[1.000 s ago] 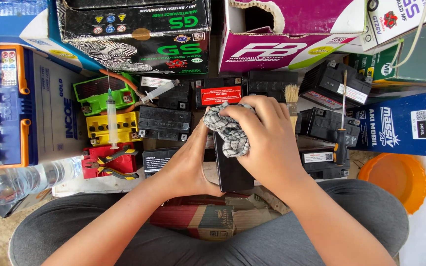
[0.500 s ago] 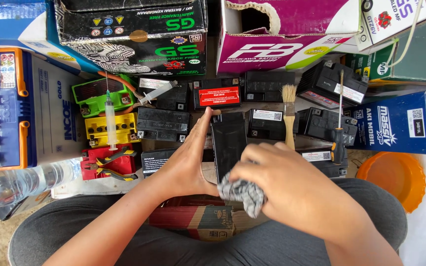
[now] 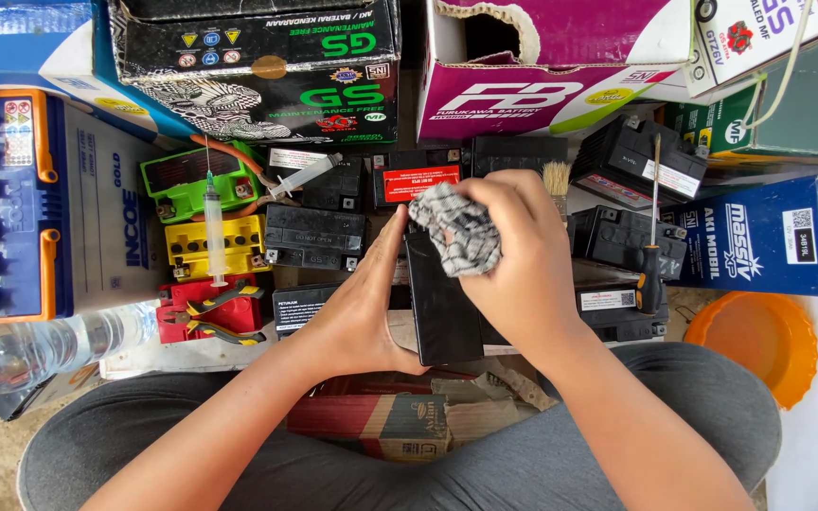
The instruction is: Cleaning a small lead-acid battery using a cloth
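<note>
Hands work over a crowded floor, seen from above. Left hand (image 3: 362,303) lies flat and open against the side of a small black battery (image 3: 442,303), steadying it above the person's lap. Right hand (image 3: 513,255) is closed around a crumpled grey rag (image 3: 456,227), pressing it on the battery's far end. Just behind sits a paintbrush (image 3: 557,180). To the left lie a syringe (image 3: 213,227) across green and yellow batteries, red pliers (image 3: 210,308), and a water bottle (image 3: 40,345). A screwdriver (image 3: 652,255) rests at right, near an orange bowl (image 3: 755,341).
</note>
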